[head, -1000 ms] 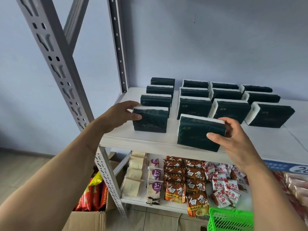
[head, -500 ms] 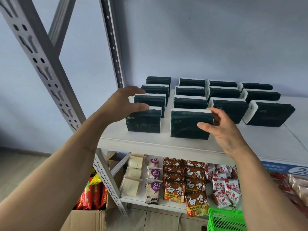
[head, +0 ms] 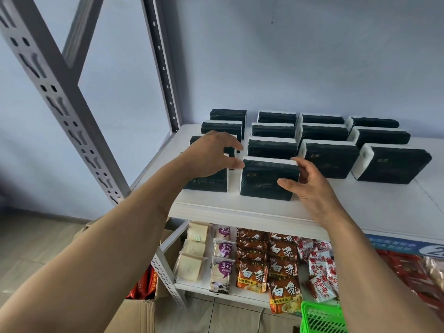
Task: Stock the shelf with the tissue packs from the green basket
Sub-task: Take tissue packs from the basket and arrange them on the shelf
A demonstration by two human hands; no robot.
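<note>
Over the preceding second two dark green tissue packs had been set down at the front of the white upper shelf (head: 360,212) and the grips on them loosened, which suggested that this pair was as good as placed and that the next trip to the basket was due.

At the far left, the perforated grey upright (head: 60,99) of the rack was seen, with an open cardboard box (head: 137,316) on the floor beneath it. The left hand (head: 211,155) was held above the front-left tissue pack (head: 206,183), thumb and fingers loosely spread; much of that pack was hidden by the hand, so whether it was touched could not be told. Just beside it, the front tissue pack of the second column (head: 264,179) stood upright on the shelf. The right hand (head: 310,188) was seen at that pack's right end, released, the thumb lying against the front face and the fingers near the top corner.

Further right, the third and fourth columns of tissue packs were one short at the front. On the lower shelf, instant noodle packets (head: 276,267) were laid out, and the green basket (head: 322,318) was seen only in part at the bottom edge, its contents hidden.
</note>
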